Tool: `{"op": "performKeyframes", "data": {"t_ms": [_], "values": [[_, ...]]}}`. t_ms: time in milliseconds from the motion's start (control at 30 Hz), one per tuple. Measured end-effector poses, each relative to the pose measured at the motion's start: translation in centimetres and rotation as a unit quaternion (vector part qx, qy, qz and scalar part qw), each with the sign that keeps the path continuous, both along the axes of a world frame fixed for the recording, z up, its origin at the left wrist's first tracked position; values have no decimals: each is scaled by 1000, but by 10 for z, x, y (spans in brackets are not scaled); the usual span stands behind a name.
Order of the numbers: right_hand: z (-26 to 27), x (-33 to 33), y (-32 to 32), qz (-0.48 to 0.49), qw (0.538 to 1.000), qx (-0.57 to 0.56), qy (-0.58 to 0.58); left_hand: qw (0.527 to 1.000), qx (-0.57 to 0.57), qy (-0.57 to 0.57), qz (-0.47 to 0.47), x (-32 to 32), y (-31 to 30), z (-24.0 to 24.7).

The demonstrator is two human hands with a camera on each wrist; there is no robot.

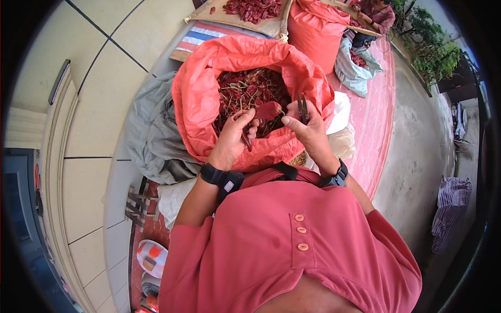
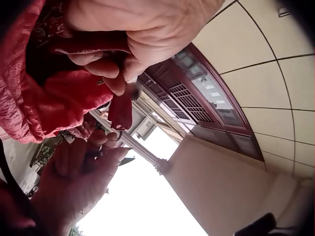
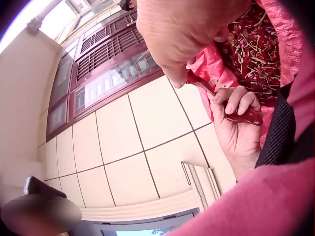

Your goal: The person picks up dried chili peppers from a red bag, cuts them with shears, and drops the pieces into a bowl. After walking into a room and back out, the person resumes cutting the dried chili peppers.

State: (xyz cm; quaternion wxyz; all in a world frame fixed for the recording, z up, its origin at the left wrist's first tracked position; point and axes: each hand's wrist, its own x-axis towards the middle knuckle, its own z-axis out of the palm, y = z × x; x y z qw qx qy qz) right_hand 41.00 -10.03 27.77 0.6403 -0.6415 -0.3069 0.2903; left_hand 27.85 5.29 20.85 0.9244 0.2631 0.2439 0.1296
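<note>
A red dried chili pepper point(image 1: 269, 110) is pinched by its tip between thumb and finger of my left hand point(image 1: 229, 138). Its stem end points toward the right hand. A second chili point(image 3: 248, 116) lies under the curled lower fingers of the left hand. My right hand point(image 1: 312, 134) grips small scissors point(image 1: 302, 110), blades upward and slightly apart, with the thumb tip close by the stem. In the left wrist view a scissor blade point(image 2: 127, 161) sticks out past the right thumb. Both hands are over a wide-open red sack point(image 1: 195, 94) holding many stemmed chilies point(image 1: 250, 91).
Behind stands another full red sack point(image 1: 315, 34), with chilies point(image 1: 253, 9) on a board beside it. A pale sack point(image 1: 357, 65) holds more, near a seated person point(image 1: 377, 15). Grey sacking point(image 1: 156, 125) lies left, against a tiled wall point(image 1: 86, 182). A small stool point(image 1: 140, 207) is at lower left.
</note>
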Motion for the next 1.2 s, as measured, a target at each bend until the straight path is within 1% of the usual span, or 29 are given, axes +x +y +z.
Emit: {"op": "performKeyframes", "data": {"t_ms": [100, 200, 300, 333, 367, 400, 433, 467, 500, 533, 567, 633, 667, 767, 867, 967, 1067, 1167, 1200], "values": [[-5, 4, 3, 6, 999, 10, -43, 1000, 5, 8, -1, 1, -5, 6], [-5, 5, 4, -10, 999, -19, -37, 1000, -22, -18, -12, 3, -8, 8], [-12, 11, 4, -37, 980, -59, -184, 1000, 15, 1, 0, 4, -9, 4], [-11, 14, 5, -41, 975, -75, -206, 991, 124, 58, 9, 5, -8, 6], [-10, 17, 6, -46, 968, -88, -231, 966, 233, 111, 19, 6, -8, 9], [-9, 19, 7, -52, 960, -103, -254, 927, 337, 163, 30, 8, -9, 11], [-5, 19, 8, -46, 961, -106, -250, 858, 487, 149, 74, 10, -9, 13], [-1, 17, 9, -41, 962, -110, -247, 764, 621, 129, 116, 14, -10, 17], [2, 17, 10, -38, 962, -115, -243, 649, 737, 106, 155, 18, -13, 21], [2, 17, 12, -28, 966, -119, -230, 713, 690, 70, 101, 18, -21, 36], [1, 15, 13, -32, 959, -114, -256, 711, 697, 48, 86, 23, -25, 40], [1, 14, 19, -36, 945, -100, -311, 723, 686, 57, 55, 27, -33, 52], [1, 14, 19, -39, 943, -94, -316, 708, 700, 76, 55, 29, -32, 54], [8, 16, 18, -24, 942, -99, -321, 690, 720, 62, 39, 28, -27, 62], [13, 16, 19, 4, 921, -62, -384, 673, 735, 42, 74, 29, -25, 57], [14, 17, 18, 37, 886, -73, -457, 637, 765, 53, 78, 26, -20, 51], [20, 18, 22, 62, 849, -140, -506, 608, 786, 64, 93, 25, -14, 56], [22, 15, 30, 69, 882, -124, -448, 533, 835, 88, 106, 22, -9, 60], [21, 17, 32, 98, 901, -130, -403, 529, 837, 83, 110, 21, -7, 62]]}}
